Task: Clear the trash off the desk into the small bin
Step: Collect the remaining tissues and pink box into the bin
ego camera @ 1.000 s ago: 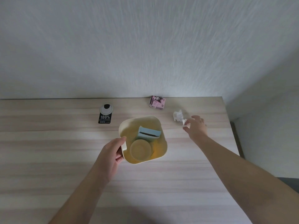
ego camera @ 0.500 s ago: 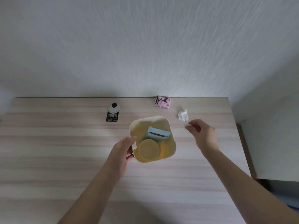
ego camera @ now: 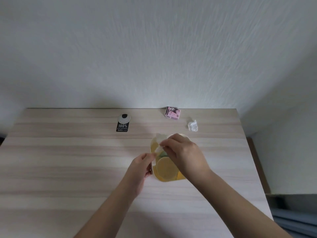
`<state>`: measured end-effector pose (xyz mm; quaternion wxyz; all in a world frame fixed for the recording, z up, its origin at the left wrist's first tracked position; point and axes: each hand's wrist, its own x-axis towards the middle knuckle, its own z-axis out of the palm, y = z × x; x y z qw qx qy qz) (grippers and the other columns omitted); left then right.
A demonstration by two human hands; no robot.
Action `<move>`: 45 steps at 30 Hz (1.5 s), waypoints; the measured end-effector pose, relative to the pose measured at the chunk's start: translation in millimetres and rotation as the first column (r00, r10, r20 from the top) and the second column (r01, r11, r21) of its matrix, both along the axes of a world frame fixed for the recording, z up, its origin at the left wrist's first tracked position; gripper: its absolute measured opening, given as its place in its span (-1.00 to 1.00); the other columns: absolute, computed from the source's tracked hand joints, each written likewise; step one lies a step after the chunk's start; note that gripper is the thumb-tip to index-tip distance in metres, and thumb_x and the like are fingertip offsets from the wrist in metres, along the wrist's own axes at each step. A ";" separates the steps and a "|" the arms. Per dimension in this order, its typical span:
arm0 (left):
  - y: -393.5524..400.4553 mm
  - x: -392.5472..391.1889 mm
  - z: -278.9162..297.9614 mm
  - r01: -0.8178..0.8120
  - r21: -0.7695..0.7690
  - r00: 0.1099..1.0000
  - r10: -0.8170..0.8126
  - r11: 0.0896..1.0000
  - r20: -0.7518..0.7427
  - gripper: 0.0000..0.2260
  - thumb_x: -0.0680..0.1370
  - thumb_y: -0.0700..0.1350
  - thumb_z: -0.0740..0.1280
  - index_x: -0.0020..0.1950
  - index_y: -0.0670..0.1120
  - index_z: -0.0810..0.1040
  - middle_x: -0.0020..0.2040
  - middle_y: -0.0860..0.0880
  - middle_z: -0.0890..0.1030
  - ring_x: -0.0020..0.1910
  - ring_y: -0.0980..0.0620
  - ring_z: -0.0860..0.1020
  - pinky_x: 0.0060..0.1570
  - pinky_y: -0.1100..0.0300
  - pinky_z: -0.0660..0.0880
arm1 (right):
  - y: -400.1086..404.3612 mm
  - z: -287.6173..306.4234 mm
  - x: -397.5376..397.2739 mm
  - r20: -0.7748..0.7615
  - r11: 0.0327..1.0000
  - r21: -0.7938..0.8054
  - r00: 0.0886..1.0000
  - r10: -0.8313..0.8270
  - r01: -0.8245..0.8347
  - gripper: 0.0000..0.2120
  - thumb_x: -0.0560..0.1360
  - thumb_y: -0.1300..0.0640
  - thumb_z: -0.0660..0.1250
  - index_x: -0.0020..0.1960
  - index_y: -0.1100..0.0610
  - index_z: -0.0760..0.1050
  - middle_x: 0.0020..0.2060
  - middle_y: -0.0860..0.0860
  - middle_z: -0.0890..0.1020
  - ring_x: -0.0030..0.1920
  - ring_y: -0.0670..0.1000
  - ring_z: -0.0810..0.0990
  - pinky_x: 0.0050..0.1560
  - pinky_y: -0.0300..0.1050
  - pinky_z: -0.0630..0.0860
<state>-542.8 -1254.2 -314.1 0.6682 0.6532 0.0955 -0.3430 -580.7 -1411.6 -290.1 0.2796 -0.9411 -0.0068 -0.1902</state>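
One scrap of white paper (ego camera: pixel 160 142) now sits pinched in the right hand (ego camera: pixel 184 152) over the yellow bin (ego camera: pixel 169 176); a second ago that hand was out at two o'clock by the crumpled tissue (ego camera: pixel 192 125), picking a small piece up, and it has since swung back over the bin's mouth. The left hand (ego camera: pixel 141 166) stays closed on the bin's rim at nine o'clock, steadying it. I judge the scrap is about to be dropped in, beside a round yellowish lid (ego camera: pixel 166 168) and a bluish-green item I cannot make out. The crumpled tissue remains on the desk (ego camera: pixel 68 160), with a pink packet (ego camera: pixel 172 113) at twelve o'clock from the bin and a black tag (ego camera: pixel 122 125) at ten, so clearing is unfinished. The desk is pale striped wood, pushed against a white textured wall (ego camera: pixel 154 48), its right edge open to a gap and something dark blue at four o'clock
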 end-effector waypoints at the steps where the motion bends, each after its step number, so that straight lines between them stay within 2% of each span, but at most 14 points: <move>1: 0.0 -1.6 1.5 0.002 -0.002 1.000 -0.002 1.000 -0.001 -0.77 0.58 -0.17 0.25 -0.28 -0.10 0.39 -0.52 0.09 0.32 -0.50 0.11 0.29 -0.39 0.20 0.24 | 2.7 -2.4 1.7 -0.011 0.997 -0.074 1.000 0.009 -0.009 -0.92 0.41 0.19 0.41 -0.11 0.05 0.62 -0.24 -0.05 0.64 -0.28 0.03 0.61 -0.41 -0.10 0.54; 3: 1.0 -4.1 2.7 0.005 -0.005 1.000 -0.005 1.000 0.002 -0.79 0.57 -0.15 0.26 -0.26 -0.10 0.38 -0.51 0.09 0.32 -0.51 0.12 0.29 -0.41 0.22 0.23 | 5.9 -6.5 4.4 -0.027 0.980 -0.198 0.999 0.023 -0.028 -0.86 0.31 0.22 0.47 -0.17 0.03 0.61 -0.34 -0.07 0.62 -0.30 0.04 0.59 -0.32 -0.10 0.54; 6: 5.3 -7.0 2.4 0.003 -0.023 1.000 -0.003 1.000 -0.013 -0.80 0.57 -0.11 0.29 -0.24 -0.11 0.39 -0.51 0.09 0.33 -0.53 0.14 0.31 -0.42 0.23 0.23 | 9.0 -9.2 4.5 -0.055 0.964 -0.266 0.998 0.013 -0.027 -0.78 0.27 0.18 0.46 -0.12 -0.02 0.61 -0.26 -0.10 0.68 -0.18 0.04 0.63 -0.11 -0.07 0.50; 9: 9.2 -11.3 6.1 -0.006 -0.044 0.999 0.005 0.999 -0.034 -0.76 0.58 -0.12 0.27 -0.28 -0.11 0.40 -0.52 0.08 0.32 -0.52 0.12 0.31 -0.34 0.19 0.24 | 7.3 -7.5 0.2 -0.023 0.969 -0.246 0.999 -0.022 0.016 -0.76 0.26 0.20 0.48 -0.10 0.00 0.62 -0.22 -0.10 0.68 -0.13 0.05 0.62 -0.07 -0.09 0.41; 12: 12.7 -14.1 7.2 -0.022 -0.041 0.999 0.021 0.999 -0.045 -0.73 0.57 -0.11 0.30 -0.32 -0.09 0.40 -0.50 0.06 0.29 -0.50 0.10 0.29 -0.17 0.04 0.25 | 2.0 1.6 -4.9 0.034 0.975 -0.217 0.998 -0.048 0.054 -0.74 0.27 0.27 0.47 -0.09 0.03 0.62 -0.24 -0.08 0.67 -0.13 0.07 0.62 -0.11 -0.07 0.44; 17: 18.3 -15.7 3.4 -0.018 -0.044 0.998 0.016 0.999 -0.061 -0.70 0.55 -0.04 0.32 -0.33 -0.07 0.33 -0.47 0.04 0.24 -0.45 0.07 0.25 -0.12 0.03 0.24 | -19.2 10.0 -11.6 0.083 0.984 -0.118 0.989 -0.126 0.135 -0.83 0.42 0.28 0.40 -0.04 0.06 0.63 -0.18 -0.05 0.68 -0.12 0.07 0.61 -0.07 -0.06 0.45; 23: 18.3 -12.2 6.2 -0.007 -0.052 0.999 0.004 0.999 -0.044 -0.73 0.47 0.02 0.36 -0.30 -0.09 0.36 -0.48 0.05 0.26 -0.42 0.04 0.27 -0.08 0.02 0.32 | -58.5 -17.1 -3.1 -0.092 0.978 -0.127 0.980 -0.175 0.163 -0.86 0.45 0.28 0.37 -0.03 0.13 0.63 -0.15 0.04 0.69 -0.18 0.15 0.63 -0.13 0.03 0.54; 29: 18.0 -3.2 17.5 -0.019 -0.053 0.999 0.020 0.998 0.027 -0.71 0.34 0.04 0.39 -0.33 -0.07 0.32 -0.48 0.03 0.22 -0.43 0.05 0.20 -0.27 0.12 0.21 | -98.3 -28.0 9.2 -0.222 0.957 -0.125 0.933 -0.285 0.262 -0.82 0.48 0.27 0.33 0.06 0.15 0.61 -0.09 0.14 0.66 -0.11 0.22 0.61 -0.05 0.11 0.54; 31: 20.4 1.2 17.8 -0.033 -0.090 0.999 0.035 0.995 0.021 -0.71 0.33 0.04 0.40 -0.31 -0.07 0.32 -0.47 0.02 0.21 -0.42 0.04 0.18 -0.31 0.13 0.17 | -105.8 -37.9 15.7 -0.346 0.957 -0.125 0.893 -0.289 0.261 -0.77 0.52 0.22 0.29 0.16 0.13 0.56 0.01 0.14 0.63 0.00 0.20 0.60 0.02 0.08 0.52; 35: 26.2 10.4 17.6 -0.051 -0.175 0.998 0.057 0.983 0.025 -0.76 0.40 0.00 0.35 -0.31 -0.08 0.34 -0.47 0.03 0.21 -0.45 0.06 0.20 -0.35 0.21 0.27 | -118.9 -61.1 38.8 -0.589 0.960 -0.176 0.758 -0.281 0.220 -0.63 0.56 0.12 0.22 0.35 0.04 0.40 0.20 0.14 0.52 0.19 0.17 0.51 0.17 0.02 0.43; 37: 28.3 18.2 15.4 -0.045 -0.181 0.997 0.055 0.982 0.051 -0.69 0.37 0.05 0.40 -0.29 -0.10 0.33 -0.44 0.01 0.18 -0.41 0.04 0.19 -0.29 0.16 0.24 | -123.2 -73.8 55.8 -0.624 0.962 -0.205 0.733 -0.272 0.182 -0.62 0.55 0.12 0.21 0.37 0.03 0.38 0.22 0.16 0.51 0.18 0.20 0.51 0.18 0.04 0.45; 40: 30.3 31.7 12.9 -0.072 -0.168 0.996 0.081 0.983 0.048 -0.63 0.33 0.10 0.43 -0.15 -0.13 0.37 -0.33 -0.10 0.08 -0.34 -0.01 0.16 -0.22 0.12 0.28 | -126.8 -92.2 80.1 -0.673 0.964 -0.222 0.693 -0.260 0.147 -0.63 0.55 0.16 0.17 0.36 0.04 0.36 0.26 0.17 0.45 0.17 0.24 0.48 0.16 0.06 0.45; 43: 30.6 43.3 8.7 -0.088 -0.151 0.995 0.095 0.985 0.038 -0.61 0.33 0.10 0.43 -0.15 -0.14 0.36 -0.30 -0.12 0.07 -0.29 -0.06 0.11 -0.20 0.15 0.36 | -130.5 -110.9 99.0 -0.703 0.953 -0.272 0.650 -0.289 0.129 -0.54 0.54 0.19 0.15 0.43 0.00 0.25 0.36 0.13 0.35 0.23 0.24 0.43 0.20 0.07 0.42; 45: 31.6 50.5 4.5 -0.110 -0.143 0.993 0.116 0.984 0.029 -0.60 0.33 0.11 0.43 -0.09 -0.14 0.38 -0.26 -0.14 0.05 -0.23 -0.12 0.07 -0.18 0.13 0.33 | -132.3 -123.2 108.4 -0.722 0.947 -0.287 0.617 -0.313 0.144 -0.49 0.52 0.24 0.15 0.44 -0.02 0.21 0.38 0.10 0.30 0.25 0.23 0.39 0.19 0.07 0.41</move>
